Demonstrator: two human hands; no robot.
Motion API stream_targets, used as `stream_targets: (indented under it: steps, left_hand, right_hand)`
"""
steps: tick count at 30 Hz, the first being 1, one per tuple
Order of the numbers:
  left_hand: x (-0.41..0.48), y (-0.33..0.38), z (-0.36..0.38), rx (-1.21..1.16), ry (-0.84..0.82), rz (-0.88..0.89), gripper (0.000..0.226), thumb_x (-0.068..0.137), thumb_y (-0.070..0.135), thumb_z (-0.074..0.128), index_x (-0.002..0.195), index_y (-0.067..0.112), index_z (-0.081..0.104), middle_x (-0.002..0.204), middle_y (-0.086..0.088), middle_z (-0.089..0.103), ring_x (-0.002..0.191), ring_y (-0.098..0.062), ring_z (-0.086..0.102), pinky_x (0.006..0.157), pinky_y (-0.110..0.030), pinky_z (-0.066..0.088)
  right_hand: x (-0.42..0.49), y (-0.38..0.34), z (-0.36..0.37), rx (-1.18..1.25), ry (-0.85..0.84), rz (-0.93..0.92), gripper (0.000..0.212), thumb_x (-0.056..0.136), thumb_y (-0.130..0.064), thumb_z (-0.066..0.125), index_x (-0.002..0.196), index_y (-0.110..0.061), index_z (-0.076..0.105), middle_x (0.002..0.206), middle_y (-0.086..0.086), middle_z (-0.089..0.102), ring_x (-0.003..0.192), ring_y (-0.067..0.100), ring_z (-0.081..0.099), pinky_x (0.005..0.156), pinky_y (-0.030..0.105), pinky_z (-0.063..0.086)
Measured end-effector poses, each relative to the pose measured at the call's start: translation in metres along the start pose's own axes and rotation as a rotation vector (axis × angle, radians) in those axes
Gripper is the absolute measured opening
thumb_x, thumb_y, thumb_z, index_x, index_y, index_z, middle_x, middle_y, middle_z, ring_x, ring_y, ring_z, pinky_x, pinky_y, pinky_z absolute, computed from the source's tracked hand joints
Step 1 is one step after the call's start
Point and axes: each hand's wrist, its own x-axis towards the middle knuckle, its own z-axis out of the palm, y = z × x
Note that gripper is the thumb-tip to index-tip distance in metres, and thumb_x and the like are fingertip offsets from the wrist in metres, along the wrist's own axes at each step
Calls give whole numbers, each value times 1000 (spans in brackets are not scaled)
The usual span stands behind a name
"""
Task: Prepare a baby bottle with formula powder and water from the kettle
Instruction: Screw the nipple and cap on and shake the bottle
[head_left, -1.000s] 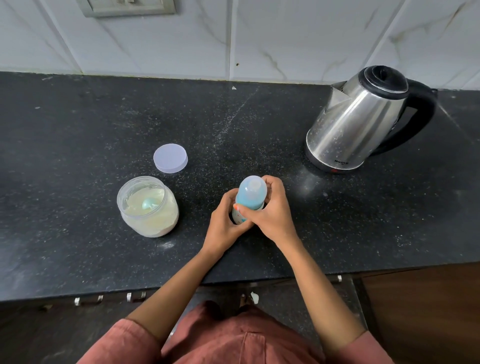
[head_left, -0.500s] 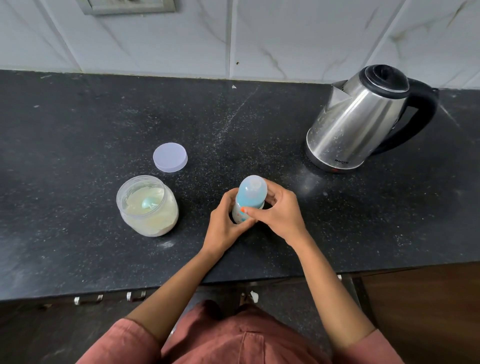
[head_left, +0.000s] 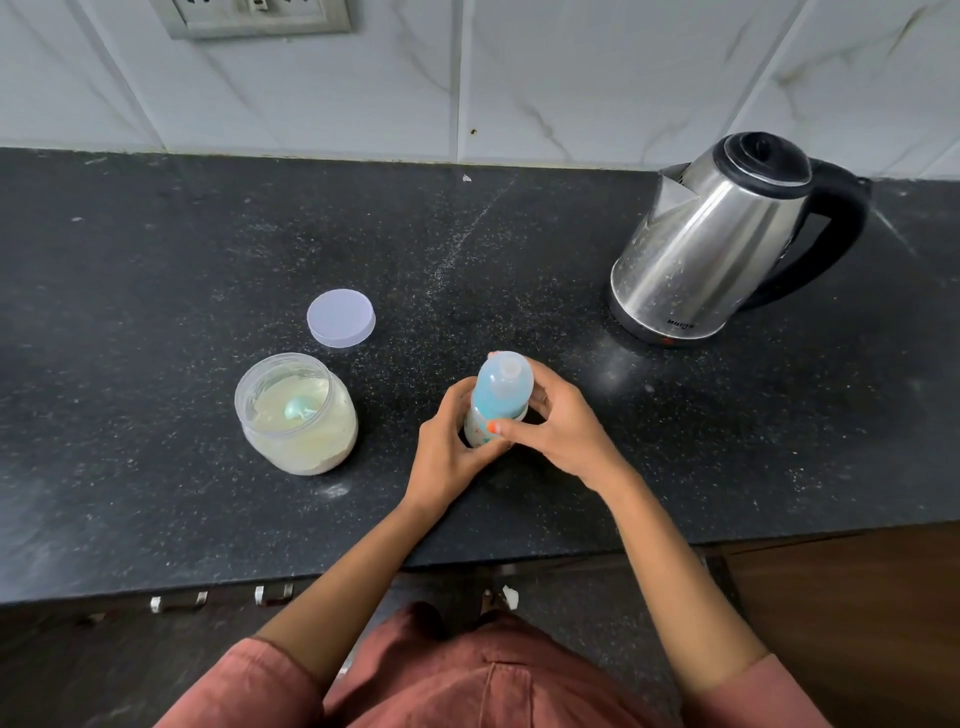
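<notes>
Both hands are on the small clear baby bottle with the see-through blue dome cap (head_left: 501, 400). It stands upright on the black speckled stone tabletop (head_left: 156, 260), about mid-width and closer to the front edge than the back.

The left hand (head_left: 447, 457) has its fingers (head_left: 457, 397) curled round the lower body of the bottle, gripping it from the left side. The right hand (head_left: 563, 434) comes in from the other side, with its fingers (head_left: 545, 387) and thumb bent round the collar just under the cap (the thumbnail has orange polish). So both are closed on the bottle and neither is spread open. The cap is on.

There's some orange and teal print on the bottle's lower part, but the hands hide most of it and I can't read any of it.

The clear round jar of pale cream powder (head_left: 296, 415) sits open, left of the bottle and not touching it, with a pale teal scoop (head_left: 297, 410) lying in the powder. Its flat round lilac plastic lid (head_left: 341, 318) lies on the tabletop just behind the jar, toward the back edge.

The shiny steel electric kettle with the black lid and handle (head_left: 711, 244) stands near the back right corner, well apart from the bottle, with its handle pointing right. It has small dark brand lettering low on the body. It looks like "MILTON", but I wouldn't swear to it.
</notes>
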Motion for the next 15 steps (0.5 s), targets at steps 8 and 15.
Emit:
stream_targets:
  steps: [8, 15]
  left_hand:
    - [-2, 1, 1, 37, 14, -17, 65, 70, 20, 79, 112, 47, 38, 107, 28, 55, 102, 12, 55, 86, -8, 44]
    - [-3, 2, 4, 61, 46, -31, 61, 72, 18, 78, 115, 39, 40, 107, 21, 58, 97, 15, 55, 82, -6, 43]
  right_hand:
    - [1, 5, -1, -120, 94, -22, 60, 66, -6, 79, 120, -17, 57, 105, -21, 61, 99, -14, 56, 110, 33, 33]
    - [-5, 6, 16, -114, 282, -59, 56, 65, -12, 80, 117, -15, 60, 101, -16, 64, 106, 7, 61, 119, 39, 3]
